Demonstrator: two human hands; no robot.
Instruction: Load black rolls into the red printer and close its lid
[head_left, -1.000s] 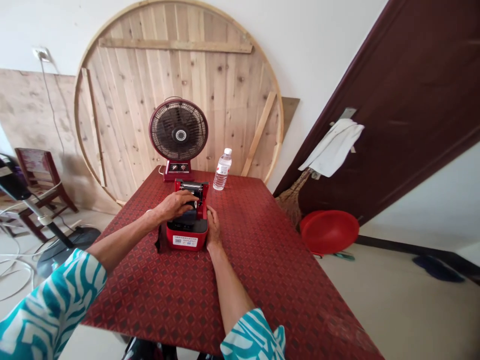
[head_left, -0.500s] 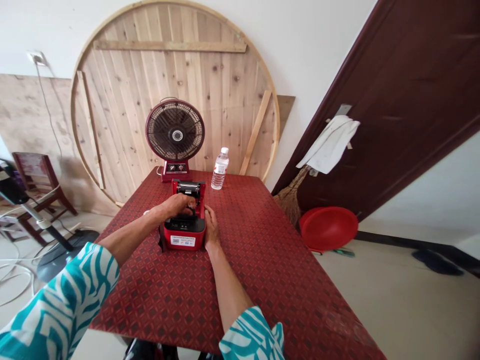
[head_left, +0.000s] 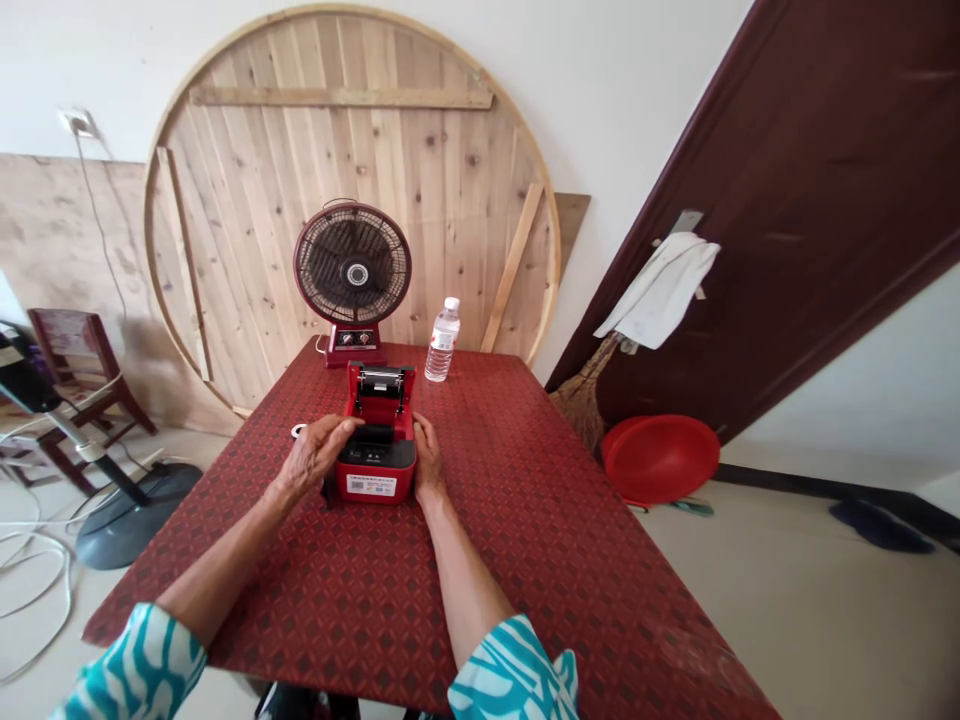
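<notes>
A small red and black printer (head_left: 377, 455) stands on the red patterned table (head_left: 525, 520) with its lid tipped up and back. My left hand (head_left: 313, 457) lies against its left side, fingers curled onto the top edge. Along the printer's right side rests my right hand (head_left: 428, 458), fingers together and pressed to the casing. A small white ring (head_left: 298, 430) lies on the table just left of my left hand.
A red desk fan (head_left: 353, 280) and a clear water bottle (head_left: 442, 340) stand at the table's far end, before a round wooden panel. A red basin (head_left: 660, 458) and a broom sit on the floor at right by a dark door. A chair and cables are at left.
My left hand has come out of the printer's open compartment and dropped to its left side. The right hand has stayed on the right side.
</notes>
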